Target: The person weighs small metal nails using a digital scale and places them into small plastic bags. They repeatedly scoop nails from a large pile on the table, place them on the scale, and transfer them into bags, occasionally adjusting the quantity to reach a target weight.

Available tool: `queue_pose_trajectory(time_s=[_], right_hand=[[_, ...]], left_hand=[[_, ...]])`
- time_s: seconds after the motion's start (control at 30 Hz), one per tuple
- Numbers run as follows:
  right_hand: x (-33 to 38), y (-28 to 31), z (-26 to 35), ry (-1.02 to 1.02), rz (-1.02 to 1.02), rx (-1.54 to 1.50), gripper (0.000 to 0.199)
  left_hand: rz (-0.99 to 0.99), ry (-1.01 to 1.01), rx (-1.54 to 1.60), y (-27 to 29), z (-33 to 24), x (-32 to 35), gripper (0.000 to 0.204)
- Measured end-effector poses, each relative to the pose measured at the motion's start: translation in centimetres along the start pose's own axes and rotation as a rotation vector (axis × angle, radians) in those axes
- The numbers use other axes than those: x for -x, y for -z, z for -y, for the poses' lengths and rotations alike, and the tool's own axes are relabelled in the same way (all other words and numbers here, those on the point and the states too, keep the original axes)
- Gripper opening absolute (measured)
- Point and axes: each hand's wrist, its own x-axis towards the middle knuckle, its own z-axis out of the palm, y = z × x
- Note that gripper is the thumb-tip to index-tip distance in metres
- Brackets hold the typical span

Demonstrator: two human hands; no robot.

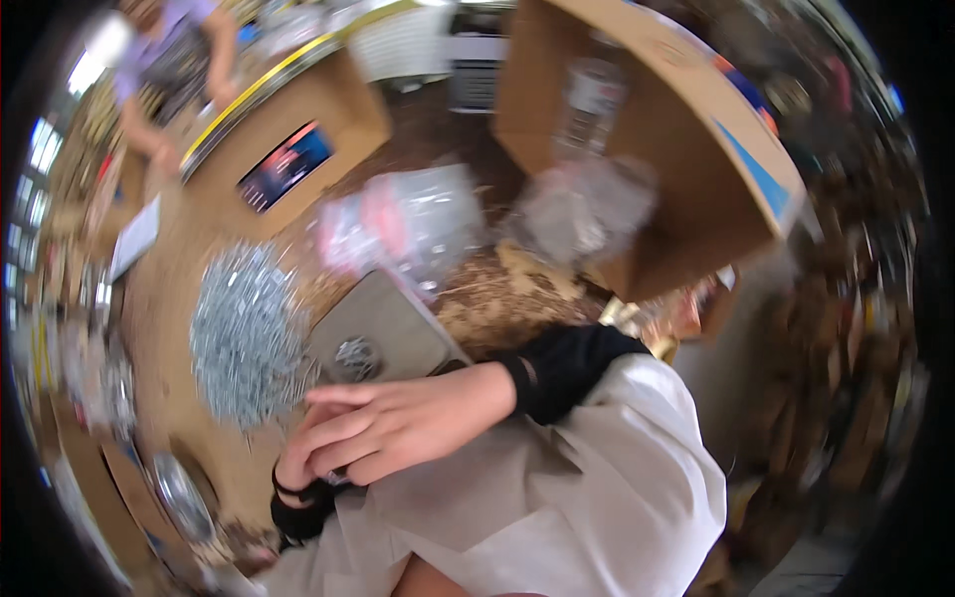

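Note:
My right hand [413, 423] reaches in from the right and lies across my left hand [294, 463], in front of my pale smock. Its fingers bend over the left one; what they hold, if anything, is hidden. The left fingers are mostly covered. Just beyond the hands is a grey-brown flat tray [398, 320], with a small heap of metal pieces [356, 358] on it. Left of the tray a large pile of thin silvery metal pieces [244, 333] spreads on the table, close to my fingers.
Clear plastic bags [418, 224] lie behind the tray. A phone with a lit screen [286, 166] leans against cardboard. At the right stands an open cardboard box [686, 189] beside a plastic bag [587, 209]. Round metal dish [184, 497] at lower left. Another person [179, 60] works at far left.

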Motion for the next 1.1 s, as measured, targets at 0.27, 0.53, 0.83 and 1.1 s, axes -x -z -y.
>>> queue_pose_trajectory(time_s=[0.27,0.53,0.83,1.1], right_hand=[[-0.7,1.3,0.5,-0.352,0.159,0.206,0.003],[0.2,4.0,-2.5,-0.704,0.124,0.215,0.077],[0.7,2.4,-4.4,-0.808,0.187,0.017,0.088],[1.7,1.6,-5.0,-0.764,0.323,0.248,0.08]], left_hand=[[0.01,-0.383,-0.362,-0.1,0.4,-1.6,0.057],[-0.517,-0.607,-0.349,1.3,0.7,-1.7,0.03],[-0.894,-0.635,-1.116,2.3,1.3,-2.7,0.03],[-0.894,-0.588,-1.175,2.0,1.8,-3.3,0.033]])
